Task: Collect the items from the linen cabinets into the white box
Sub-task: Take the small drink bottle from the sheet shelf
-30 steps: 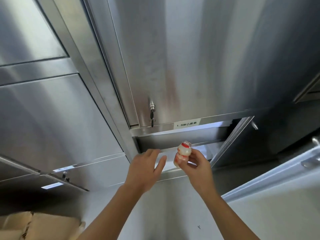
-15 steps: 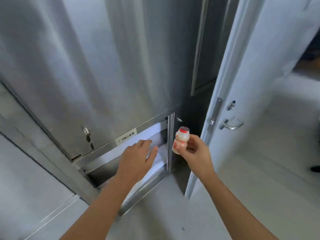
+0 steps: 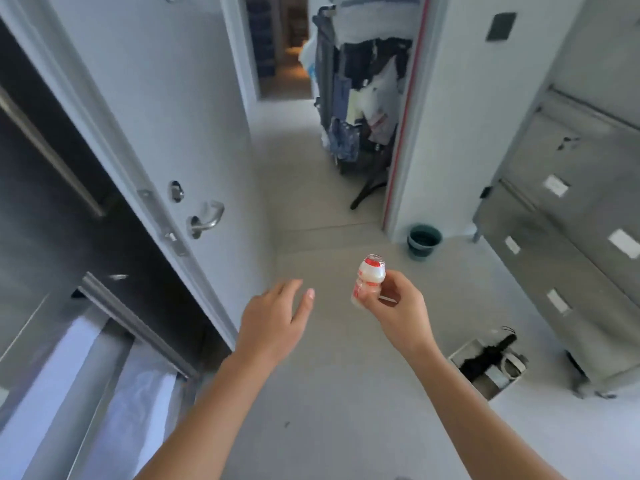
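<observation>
Red-capped and pale, a small yogurt-drink bottle (image 3: 369, 284) is upright in the right hand (image 3: 398, 308), pinched between thumb and fingertips above the grey floor (image 3: 329, 410). The left hand (image 3: 273, 318) hovers just beside it, fingers relaxed and spread, holding nothing. A white box (image 3: 462, 349) sits near the floor's right edge, beside the steel cabinet (image 3: 571, 244), with a black folded umbrella (image 3: 485, 362) inside.

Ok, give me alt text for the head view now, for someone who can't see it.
The right hand holds a small red-capped bottle upright; the left hand is open and empty beside it. A white box sits on the floor at right, by steel cabinets.
</observation>
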